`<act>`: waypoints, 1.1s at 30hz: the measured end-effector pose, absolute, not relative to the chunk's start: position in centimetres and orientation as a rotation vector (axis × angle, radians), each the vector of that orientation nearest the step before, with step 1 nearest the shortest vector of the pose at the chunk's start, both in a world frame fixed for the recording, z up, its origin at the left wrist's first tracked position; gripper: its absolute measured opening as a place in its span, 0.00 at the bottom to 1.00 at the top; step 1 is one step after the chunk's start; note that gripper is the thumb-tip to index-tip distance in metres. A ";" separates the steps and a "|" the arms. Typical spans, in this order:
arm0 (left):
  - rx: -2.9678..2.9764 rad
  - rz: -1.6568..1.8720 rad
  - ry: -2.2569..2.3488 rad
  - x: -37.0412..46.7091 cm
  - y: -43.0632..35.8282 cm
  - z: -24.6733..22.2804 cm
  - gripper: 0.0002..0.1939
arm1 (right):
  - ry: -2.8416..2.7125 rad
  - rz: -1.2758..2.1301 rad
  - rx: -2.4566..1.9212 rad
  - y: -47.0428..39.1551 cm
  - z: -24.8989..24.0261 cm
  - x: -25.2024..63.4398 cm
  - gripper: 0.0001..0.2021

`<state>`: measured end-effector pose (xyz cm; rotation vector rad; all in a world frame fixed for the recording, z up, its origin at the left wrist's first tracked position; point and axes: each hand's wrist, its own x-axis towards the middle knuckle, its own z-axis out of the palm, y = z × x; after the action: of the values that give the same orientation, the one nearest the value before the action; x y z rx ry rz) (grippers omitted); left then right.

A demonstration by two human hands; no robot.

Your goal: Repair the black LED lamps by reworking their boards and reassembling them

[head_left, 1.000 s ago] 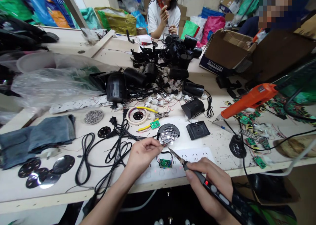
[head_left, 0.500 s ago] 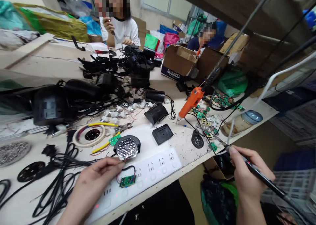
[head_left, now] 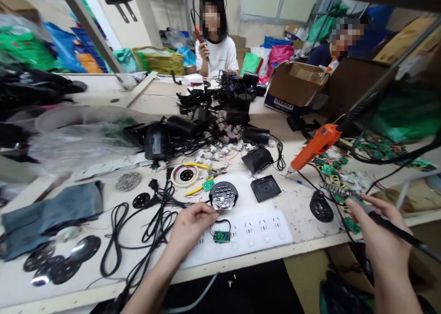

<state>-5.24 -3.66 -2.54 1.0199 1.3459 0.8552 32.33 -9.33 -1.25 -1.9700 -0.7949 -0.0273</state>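
My left hand [head_left: 195, 222] is closed in a pinch on thin wires at the lower edge of a round black part with a shiny silver grid face [head_left: 223, 197]. A small green circuit board [head_left: 222, 236] hangs from these wires over the white power strip [head_left: 263, 243]. My right hand [head_left: 382, 236] is wrapped round the black handle of a soldering iron [head_left: 396, 231]. The iron's tip end lies close to a metal coil spring holder [head_left: 332, 187] and cannot be made out clearly.
An orange electric screwdriver [head_left: 315, 146] hangs at the right. Yellow-handled cutters [head_left: 200, 165], a tape roll [head_left: 175, 176], black cables [head_left: 158, 208] and black housings [head_left: 265, 187] lie about. Across the table sits a person in a white shirt [head_left: 223, 54]; another person [head_left: 319, 54] is behind a cardboard box [head_left: 294, 82].
The view has turned left, so the table appears shifted right. My right hand with the soldering iron has moved closer to the coil spring holder. My left hand keeps its pinch.
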 end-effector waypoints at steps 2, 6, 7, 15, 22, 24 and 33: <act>1.033 0.832 1.345 -5.3 -3.7 -2.6 0.13 | -0.623 0.153 -1.936 -10.1 -2.4 32.1 0.32; 1.026 0.807 1.323 -5.5 -3.7 -2.9 0.13 | -0.677 0.387 -1.889 -11.6 -4.3 28.9 0.25; 1.023 0.807 1.316 -5.5 -3.6 -3.0 0.13 | -0.766 0.410 -1.883 -11.7 -4.4 27.4 0.23; 1.051 0.823 1.293 -5.3 -3.2 -2.7 0.12 | -1.563 0.680 -1.462 -5.7 -2.8 15.5 0.12; 1.154 0.815 1.258 -5.2 -1.8 -1.9 0.10 | -1.782 0.724 -1.425 -1.2 -3.6 13.9 0.20; 1.183 0.797 1.248 -5.0 -0.7 -1.8 0.10 | -1.775 0.663 -1.497 -0.7 -3.3 13.9 0.23; 1.234 0.802 1.214 -3.1 3.6 -2.6 0.12 | -1.848 0.493 -1.972 2.5 -2.0 14.2 0.20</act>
<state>-3.06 3.57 -2.56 1.2339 1.2142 0.8024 14.23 2.47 -2.03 -1.9716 -1.8475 0.4934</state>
